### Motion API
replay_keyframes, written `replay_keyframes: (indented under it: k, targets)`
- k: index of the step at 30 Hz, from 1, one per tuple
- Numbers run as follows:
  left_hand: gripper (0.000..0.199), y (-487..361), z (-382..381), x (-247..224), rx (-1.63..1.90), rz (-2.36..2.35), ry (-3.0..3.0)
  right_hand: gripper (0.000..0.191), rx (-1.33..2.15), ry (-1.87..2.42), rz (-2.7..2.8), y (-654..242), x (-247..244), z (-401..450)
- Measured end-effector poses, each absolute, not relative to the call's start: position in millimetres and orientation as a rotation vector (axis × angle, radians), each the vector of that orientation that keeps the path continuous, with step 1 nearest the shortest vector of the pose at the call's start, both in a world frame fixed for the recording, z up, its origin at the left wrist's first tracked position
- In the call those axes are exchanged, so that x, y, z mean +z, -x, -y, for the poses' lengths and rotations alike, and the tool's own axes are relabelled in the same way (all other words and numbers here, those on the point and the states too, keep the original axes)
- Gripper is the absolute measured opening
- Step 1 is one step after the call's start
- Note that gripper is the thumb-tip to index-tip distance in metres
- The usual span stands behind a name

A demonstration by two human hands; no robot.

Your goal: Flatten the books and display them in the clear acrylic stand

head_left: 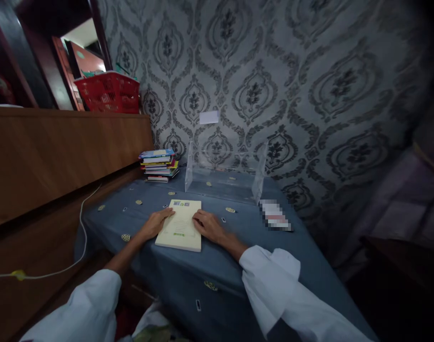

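Note:
A cream-coloured book (181, 225) with small green and purple print lies flat near the front of the blue-covered table. At its left edge is my left hand (158, 223), closed on the side with fingertips over the cover. My right hand (208, 226) holds the opposite edge, its fingers bent against the cover. The thumbs are hard to make out. Behind the book stands a clear plastic rack (224, 183), with the patterned cloth showing through it.
Several stacked books (159, 166) stand at the table's back left. A partly pixelated white item (274, 214) lies to the right. A red basket (110, 92) sits on a wooden ledge (67, 159) at the left, where a white cable (81, 223) hangs. Patterned wallpaper rises behind.

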State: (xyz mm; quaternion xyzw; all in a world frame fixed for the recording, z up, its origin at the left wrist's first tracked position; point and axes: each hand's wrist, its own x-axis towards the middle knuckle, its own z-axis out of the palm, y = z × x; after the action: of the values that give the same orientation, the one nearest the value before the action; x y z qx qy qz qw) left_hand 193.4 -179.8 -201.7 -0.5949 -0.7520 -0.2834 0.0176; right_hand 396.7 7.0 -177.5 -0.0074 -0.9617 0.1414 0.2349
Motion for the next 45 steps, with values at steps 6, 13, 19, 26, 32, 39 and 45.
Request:
replay_keyframes:
  k: [6,13,19,26,32,39,45]
  targets:
    - [0.045,-197,180,-201,-0.851,2.375,1.810,0.019,0.407,0.045,2.673,-397,-178,-7]
    - [0.043,-201,180,-200,-0.758,2.398,1.717,0.018,0.373,0.100,2.703,-398,-176,-1]
    - [0.045,-201,184,-198,-0.680,2.382,1.722,0.018,0.361,0.177,2.725,-398,-175,3]
    - [0.047,-198,188,-201,-0.630,2.393,1.709,0.020,0.418,0.176,2.745,-400,-172,2]
    - [0.045,-195,189,-205,-0.633,2.346,1.720,0.019,0.451,0.176,2.727,-398,-174,-1]
    - [0.044,-198,189,-212,-0.684,2.251,1.798,0.015,0.637,0.074,2.521,-407,-188,-13]
    - [0.049,-204,185,-219,-0.682,2.269,1.818,0.019,0.767,0.101,2.529,-415,-178,-19]
